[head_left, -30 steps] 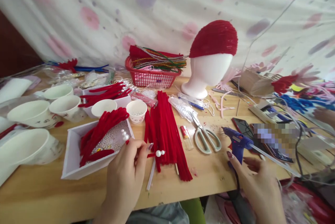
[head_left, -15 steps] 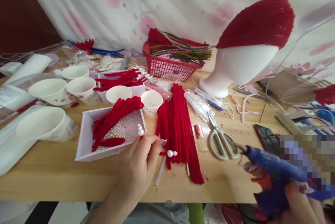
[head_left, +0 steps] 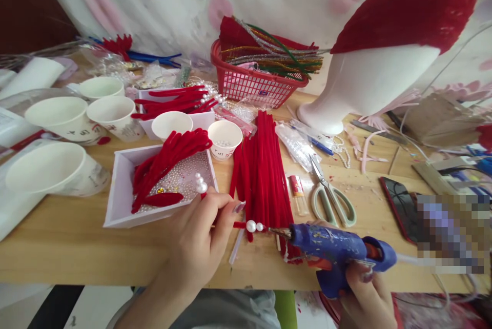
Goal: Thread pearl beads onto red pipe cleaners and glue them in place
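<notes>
My left hand [head_left: 200,239] is closed around a red pipe-cleaner piece tipped with white pearls [head_left: 253,226], held just above the wooden table [head_left: 77,247]. My right hand [head_left: 363,293] grips a blue glue gun [head_left: 334,254], whose nozzle points left and sits a short way from the pearls. A pile of red pipe cleaners [head_left: 263,175] lies behind the pearls. A white tray [head_left: 119,196] with red pieces and small beads stands left of my left hand.
Scissors [head_left: 330,196], a lighter [head_left: 298,190] and a phone [head_left: 400,206] lie right of the pile. Paper cups [head_left: 57,172] crowd the left. A red basket [head_left: 253,85] and a foam head with a red cap [head_left: 384,52] stand behind.
My right hand lifted the glue gun off the table and swung it left, bringing the nozzle close to the pearls. My left hand held its piece nearly still. The camera moved closer.
</notes>
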`<state>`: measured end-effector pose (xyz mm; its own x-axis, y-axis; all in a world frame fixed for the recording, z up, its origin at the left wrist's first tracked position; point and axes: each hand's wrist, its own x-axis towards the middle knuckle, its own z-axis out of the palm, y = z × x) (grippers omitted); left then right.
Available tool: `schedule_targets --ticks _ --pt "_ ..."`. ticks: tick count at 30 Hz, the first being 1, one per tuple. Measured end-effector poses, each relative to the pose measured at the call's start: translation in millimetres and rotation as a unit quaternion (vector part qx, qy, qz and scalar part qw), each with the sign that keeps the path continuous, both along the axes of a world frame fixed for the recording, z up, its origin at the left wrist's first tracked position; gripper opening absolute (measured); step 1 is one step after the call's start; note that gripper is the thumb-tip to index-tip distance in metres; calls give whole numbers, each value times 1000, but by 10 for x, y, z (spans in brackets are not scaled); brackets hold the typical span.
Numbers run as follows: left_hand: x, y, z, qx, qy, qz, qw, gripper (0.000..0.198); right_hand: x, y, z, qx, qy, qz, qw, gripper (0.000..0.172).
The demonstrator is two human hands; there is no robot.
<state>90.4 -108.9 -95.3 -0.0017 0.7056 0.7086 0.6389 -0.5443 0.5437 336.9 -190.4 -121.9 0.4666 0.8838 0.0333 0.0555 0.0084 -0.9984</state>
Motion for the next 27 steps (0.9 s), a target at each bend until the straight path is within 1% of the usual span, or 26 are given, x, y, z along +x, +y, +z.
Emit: schedule_targets --ticks 4,5,7,10,12,15,18,21,24,27 --pt "-5 -4 8 -1 3 -2 1000 16 141 12 -127 -33 94 62 993 48" --pt "-6 -2 11 -1 5 -4 1000 16 163 14 -150 -37 110 65 991 49" --pt "-6 1 17 1 5 -6 1000 16 163 11 -173 -29 124 48 991 51" --pt "-1 5 20 1 4 -6 1000 15 79 4 -148 -10 117 -8 993 51" --pt "2 5 16 -4 2 -8 1000 15 10 7 -105 -7 107 -13 994 54" --pt "2 3 9 -9 1 -9 1000 15 -70 22 -25 -13 100 -4 995 58" --pt "-5 4 10 -9 2 -9 1000 15 -122 30 53 -29 65 -32 997 55" --pt "-14 6 14 -9 4 -12 1000 14 -134 24 109 -43 15 -42 998 47" --pt "-20 2 15 -8 6 -19 1000 14 -123 25 135 -43 -5 -38 998 39" --pt "-18 -3 18 -13 2 -22 1000 14 -115 40 144 -35 -19 -21 999 36"
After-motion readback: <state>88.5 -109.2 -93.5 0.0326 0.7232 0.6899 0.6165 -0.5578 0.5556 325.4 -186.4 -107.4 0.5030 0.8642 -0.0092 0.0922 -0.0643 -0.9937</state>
